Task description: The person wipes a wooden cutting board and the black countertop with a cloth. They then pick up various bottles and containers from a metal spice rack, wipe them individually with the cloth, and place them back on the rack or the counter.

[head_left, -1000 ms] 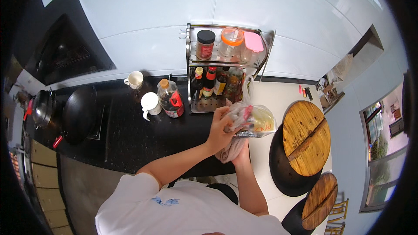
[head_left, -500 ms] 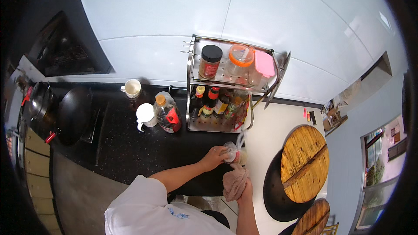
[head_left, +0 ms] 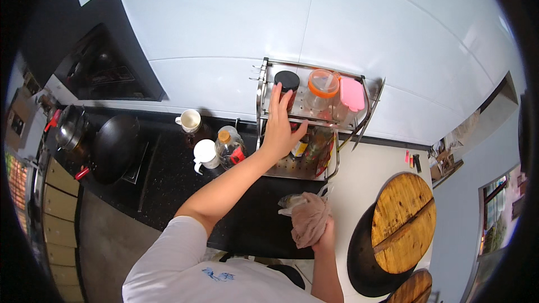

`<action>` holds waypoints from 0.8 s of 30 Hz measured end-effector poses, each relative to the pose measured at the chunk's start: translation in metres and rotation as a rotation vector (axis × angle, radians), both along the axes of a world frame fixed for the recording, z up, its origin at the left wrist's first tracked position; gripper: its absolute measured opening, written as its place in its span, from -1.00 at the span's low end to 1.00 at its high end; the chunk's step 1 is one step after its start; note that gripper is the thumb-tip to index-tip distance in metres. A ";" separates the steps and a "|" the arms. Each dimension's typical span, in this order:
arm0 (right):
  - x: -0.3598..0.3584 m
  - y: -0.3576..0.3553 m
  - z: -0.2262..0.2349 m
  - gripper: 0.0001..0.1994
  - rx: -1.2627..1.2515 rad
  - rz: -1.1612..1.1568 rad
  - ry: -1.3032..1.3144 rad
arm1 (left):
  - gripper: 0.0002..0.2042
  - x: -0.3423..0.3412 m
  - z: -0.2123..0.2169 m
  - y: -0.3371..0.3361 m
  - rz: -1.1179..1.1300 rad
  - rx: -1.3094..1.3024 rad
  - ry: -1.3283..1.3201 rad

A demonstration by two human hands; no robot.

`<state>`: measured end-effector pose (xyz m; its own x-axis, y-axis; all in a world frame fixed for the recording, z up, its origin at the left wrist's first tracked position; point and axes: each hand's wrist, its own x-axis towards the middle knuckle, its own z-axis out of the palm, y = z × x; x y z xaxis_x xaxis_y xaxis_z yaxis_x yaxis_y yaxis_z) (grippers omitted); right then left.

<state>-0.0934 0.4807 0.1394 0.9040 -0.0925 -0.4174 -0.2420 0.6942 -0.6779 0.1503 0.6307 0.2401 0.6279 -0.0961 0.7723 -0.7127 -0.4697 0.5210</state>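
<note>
My left hand [head_left: 282, 129] reaches up to the metal spice rack, fingers stretched and spread. Its fingertips overlap the jar with a black lid [head_left: 287, 80] on the upper shelf; whether they touch it, I cannot tell. Beside that jar stand a clear jar with an orange rim [head_left: 323, 91] and a container with a pink lid [head_left: 352, 94]. Low over the counter, my right hand [head_left: 324, 239] grips a brownish-pink cloth [head_left: 310, 219]. A clear plastic item [head_left: 289, 203], partly hidden by the cloth, shows at its far left; its kind is unclear.
Several sauce bottles fill the lower shelf of the rack [head_left: 292, 171], partly behind my left arm. Left of it are a large bottle with an orange cap [head_left: 229, 148], a white jug [head_left: 206, 154] and a mug [head_left: 190, 119]. A wooden lid [head_left: 404, 221] covers a wok at right.
My left hand has left the clear plastic item and moved up to the rack's upper shelf. The right hand still holds the cloth. The view has shifted slightly.
</note>
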 end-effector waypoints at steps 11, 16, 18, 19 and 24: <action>0.005 -0.008 0.040 -0.67 -0.429 -0.158 -0.436 | -0.23 0.011 -0.010 -0.012 0.053 -0.186 0.075; 0.056 0.009 0.121 -0.59 -1.409 -0.332 -0.672 | -0.32 -0.081 -0.015 0.015 -0.312 -0.012 0.365; 0.076 0.029 0.143 -0.64 -1.703 -0.342 -0.744 | -0.26 -0.112 -0.010 0.029 -0.405 0.093 0.595; 0.083 0.038 0.146 -0.64 -1.768 -0.338 -0.694 | -0.27 -0.118 -0.017 0.040 -0.340 0.171 0.459; 0.094 0.063 0.152 -0.64 -1.739 -0.309 -0.690 | -0.34 -0.119 -0.016 0.066 -0.267 0.123 0.395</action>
